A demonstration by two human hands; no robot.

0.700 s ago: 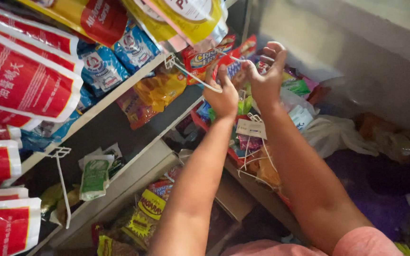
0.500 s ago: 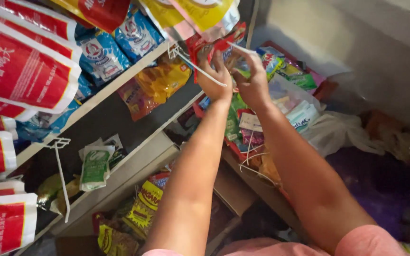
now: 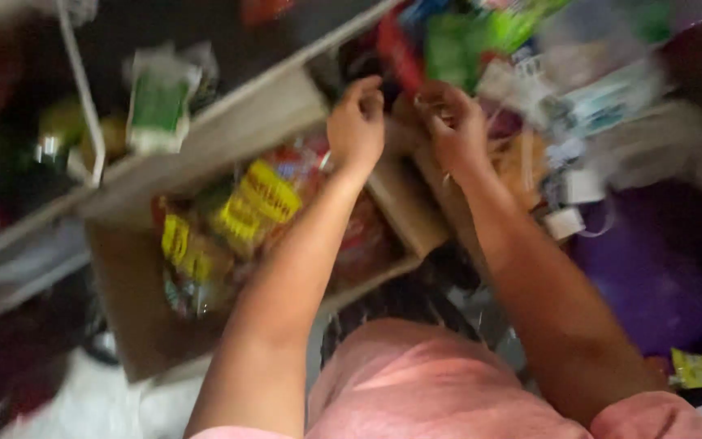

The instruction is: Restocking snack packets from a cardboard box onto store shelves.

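Pretty blurry shot, but both hands were up at the edge of the shelf (image 3: 229, 122), close together. The left hand (image 3: 357, 122) was curled narrow, fingers bent in; can't tell if it actually pinched anything. The right hand (image 3: 452, 122) was closed loosely around thin white wire hooks (image 3: 448, 110), probably to keep them steady while working at them.

Packaging-wise: a green-and-white packet (image 3: 158, 102) hung off a white wire peg (image 3: 83, 85) at upper left, yellow-and-red snack bags (image 3: 237, 215) sat crammed in an open cardboard box (image 3: 136, 317) below the shelf, and small white tags (image 3: 566, 221) dangled to the right.
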